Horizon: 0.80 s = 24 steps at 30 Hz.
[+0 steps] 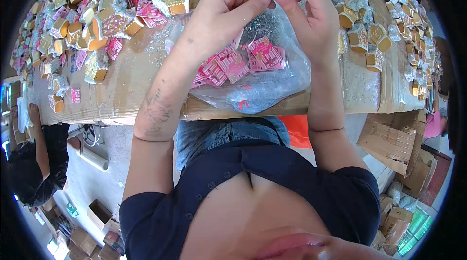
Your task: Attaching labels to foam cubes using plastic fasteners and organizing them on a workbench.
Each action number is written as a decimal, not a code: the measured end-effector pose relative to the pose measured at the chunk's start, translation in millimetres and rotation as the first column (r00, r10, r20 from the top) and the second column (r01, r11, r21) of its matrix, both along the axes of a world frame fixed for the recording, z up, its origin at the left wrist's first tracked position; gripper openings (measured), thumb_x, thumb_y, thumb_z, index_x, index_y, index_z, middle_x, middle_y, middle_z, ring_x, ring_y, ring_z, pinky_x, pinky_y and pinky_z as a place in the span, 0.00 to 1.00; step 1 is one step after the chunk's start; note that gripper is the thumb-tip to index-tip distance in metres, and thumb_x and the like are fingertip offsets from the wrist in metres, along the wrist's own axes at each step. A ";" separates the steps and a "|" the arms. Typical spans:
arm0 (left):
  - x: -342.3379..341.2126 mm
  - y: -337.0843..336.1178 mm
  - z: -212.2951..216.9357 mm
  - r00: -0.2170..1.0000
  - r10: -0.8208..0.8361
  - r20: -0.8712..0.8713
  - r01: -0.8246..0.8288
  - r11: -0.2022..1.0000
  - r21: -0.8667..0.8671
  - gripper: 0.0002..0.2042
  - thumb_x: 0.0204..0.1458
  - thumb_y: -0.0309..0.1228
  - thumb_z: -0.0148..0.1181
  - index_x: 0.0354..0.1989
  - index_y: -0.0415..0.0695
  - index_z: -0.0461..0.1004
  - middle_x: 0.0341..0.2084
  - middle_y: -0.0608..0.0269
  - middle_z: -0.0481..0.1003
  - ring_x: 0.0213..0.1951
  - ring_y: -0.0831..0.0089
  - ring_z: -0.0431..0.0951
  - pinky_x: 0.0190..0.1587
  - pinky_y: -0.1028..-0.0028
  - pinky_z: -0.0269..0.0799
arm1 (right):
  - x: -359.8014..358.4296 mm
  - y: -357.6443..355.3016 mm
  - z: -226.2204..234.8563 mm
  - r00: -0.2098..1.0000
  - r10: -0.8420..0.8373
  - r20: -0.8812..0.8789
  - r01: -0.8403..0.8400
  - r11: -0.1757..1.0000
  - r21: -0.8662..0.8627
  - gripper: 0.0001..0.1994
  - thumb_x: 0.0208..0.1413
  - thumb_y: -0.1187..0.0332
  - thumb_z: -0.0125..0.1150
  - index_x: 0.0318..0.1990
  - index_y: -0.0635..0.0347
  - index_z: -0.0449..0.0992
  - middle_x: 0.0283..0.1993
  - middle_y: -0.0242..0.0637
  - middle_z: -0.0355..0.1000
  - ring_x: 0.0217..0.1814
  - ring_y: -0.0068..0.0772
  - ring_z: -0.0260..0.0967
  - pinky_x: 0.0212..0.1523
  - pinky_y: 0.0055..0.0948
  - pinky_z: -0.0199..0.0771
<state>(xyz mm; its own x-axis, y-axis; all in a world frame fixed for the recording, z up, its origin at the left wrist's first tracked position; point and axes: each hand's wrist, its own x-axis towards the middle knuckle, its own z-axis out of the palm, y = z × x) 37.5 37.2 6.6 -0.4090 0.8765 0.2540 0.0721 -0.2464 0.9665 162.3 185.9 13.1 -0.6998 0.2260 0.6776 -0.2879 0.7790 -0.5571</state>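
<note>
A clear plastic bag (pixel 272 82) lies on a cardboard-covered table (pixel 136 80) in front of me. Inside it are several pink and red paper tags (pixel 265 55) with thin metal wire. My left hand (pixel 221 14) pinches the bag's upper edge between thumb and fingers. My right hand (pixel 311 12) grips the same edge from the right side, and the fingertips of both hands nearly meet at the bag's mouth.
Many small gold and orange folded boxes (pixel 104 26) and loose pink tags cover the table on the left and right (pixel 369 31). Another person in dark clothes (pixel 36 162) stands at the left. Stacked cardboard (pixel 394 143) lies on the floor at right.
</note>
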 end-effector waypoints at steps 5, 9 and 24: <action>-4.9 -4.0 4.2 0.994 -0.106 0.037 0.106 0.994 -0.013 0.09 0.60 0.31 0.56 0.40 0.37 0.76 0.28 0.73 0.74 0.30 0.89 0.70 0.32 0.84 0.65 | -0.9 -3.1 4.0 0.998 0.055 -0.021 -0.055 0.998 0.013 0.06 0.56 0.74 0.61 0.41 0.63 0.74 0.37 0.32 0.72 0.38 0.23 0.66 0.41 0.22 0.65; 0.4 -5.2 9.1 0.993 -0.073 0.089 0.080 0.994 -0.076 0.09 0.60 0.31 0.58 0.39 0.37 0.75 0.26 0.71 0.74 0.26 0.86 0.71 0.28 0.82 0.66 | 2.6 -5.7 6.4 0.999 -0.025 0.045 0.022 0.998 0.055 0.06 0.56 0.75 0.60 0.40 0.64 0.73 0.36 0.34 0.71 0.36 0.25 0.66 0.39 0.23 0.67; 28.9 -2.3 8.1 0.766 0.199 -0.612 -0.113 0.978 0.176 0.03 0.53 0.23 0.60 0.35 0.38 0.76 0.24 0.60 0.76 0.25 0.74 0.77 0.29 0.75 0.71 | 76.7 -9.2 -14.4 0.827 -0.547 0.131 0.534 0.837 0.120 0.29 0.52 0.53 0.67 0.55 0.60 0.66 0.49 0.45 0.72 0.51 0.44 0.69 0.50 0.40 0.69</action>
<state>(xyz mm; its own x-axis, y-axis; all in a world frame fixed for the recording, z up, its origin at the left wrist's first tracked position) 66.4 34.9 14.7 -0.2515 0.7589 0.6006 0.6950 -0.2902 0.6578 239.0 176.6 -1.3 -0.5767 0.5522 0.6021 0.2759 0.8253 -0.4927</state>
